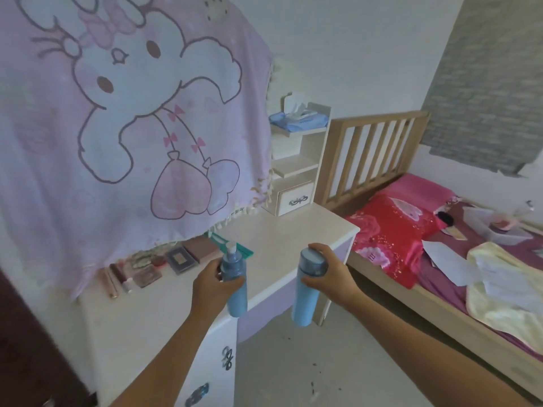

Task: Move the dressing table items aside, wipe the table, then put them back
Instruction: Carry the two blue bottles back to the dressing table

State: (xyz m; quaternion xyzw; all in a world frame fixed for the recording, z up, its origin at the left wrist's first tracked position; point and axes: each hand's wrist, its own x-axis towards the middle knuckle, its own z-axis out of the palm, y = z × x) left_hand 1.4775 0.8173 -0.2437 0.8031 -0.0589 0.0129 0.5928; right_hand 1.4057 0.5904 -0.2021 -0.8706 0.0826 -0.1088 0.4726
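- Your left hand (210,284) grips the blue pump bottle (235,292): fingers curled round its upper body, thumb across the front.
- Pump bottle long axis is near vertical. The white nozzle points to 12 o'clock and the base to 6 o'clock.
- Your right hand (330,277) grips the blue capped bottle (305,298): thumb pressed on the front just under the cap, fingers wrapped behind the cap.
- Capped bottle long axis is also near vertical, with the cap toward 12 o'clock and the base at 6 o'clock.
- Both bottles are held off the surface, side by side but apart, seen across the front edge of the dressing table (282,233). The capped bottle is at 3 o'clock of the pump bottle.
- A row of cosmetics (152,268) lies on the table at 9 o'clock of your left hand, under the hem of a rabbit blanket (117,127).
- A shelf unit (293,168) stands on the table at 12 o'clock of the bottles, with a wipes pack (298,120) on top.
- The bed (426,304) is at 3 o'clock.
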